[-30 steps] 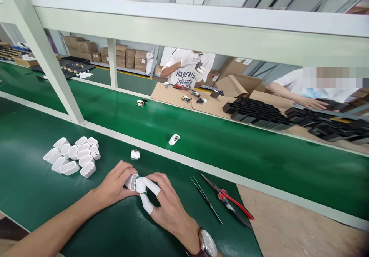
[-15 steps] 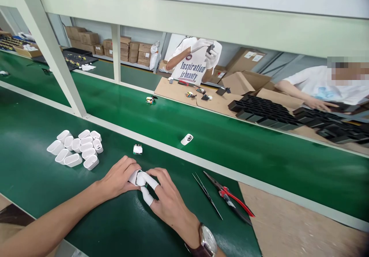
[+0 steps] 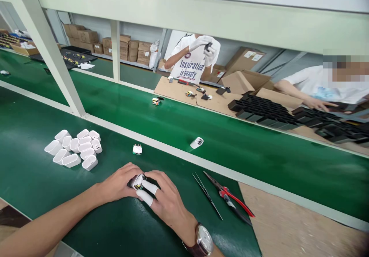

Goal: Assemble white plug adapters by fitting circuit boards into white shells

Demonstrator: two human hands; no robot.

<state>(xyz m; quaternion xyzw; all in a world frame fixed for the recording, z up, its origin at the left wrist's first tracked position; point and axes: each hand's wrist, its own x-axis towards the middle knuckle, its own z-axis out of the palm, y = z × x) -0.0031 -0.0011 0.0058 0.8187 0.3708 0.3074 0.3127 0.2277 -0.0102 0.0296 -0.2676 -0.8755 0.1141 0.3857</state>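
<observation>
My left hand (image 3: 122, 181) is closed around a white oval plastic case (image 3: 133, 182), its open end tilted toward my right hand. A small circuit board (image 3: 139, 181) with white padding sits partly inside that opening. White finger cots cover two fingers of my right hand (image 3: 164, 195), which grips the board at the mouth of the case. Just beyond my hands, another circuit board (image 3: 137, 149) with a white cover lies on the green bench (image 3: 115, 226). To the left stands a cluster of several white cases (image 3: 74, 145), most with open tops.
Tweezers (image 3: 207, 196) and red-handled pliers (image 3: 229, 197) lie right of my hands. Past a pale rail (image 3: 161, 146), a green belt (image 3: 173, 122) carries a white case (image 3: 197, 142) and a board (image 3: 156, 101). Two co-workers sit opposite, near black housings (image 3: 262, 112).
The circuit board has turned and sits in the case mouth, its components now showing. My hands have shifted slightly down. On the belt, the white case and the board have moved right.
</observation>
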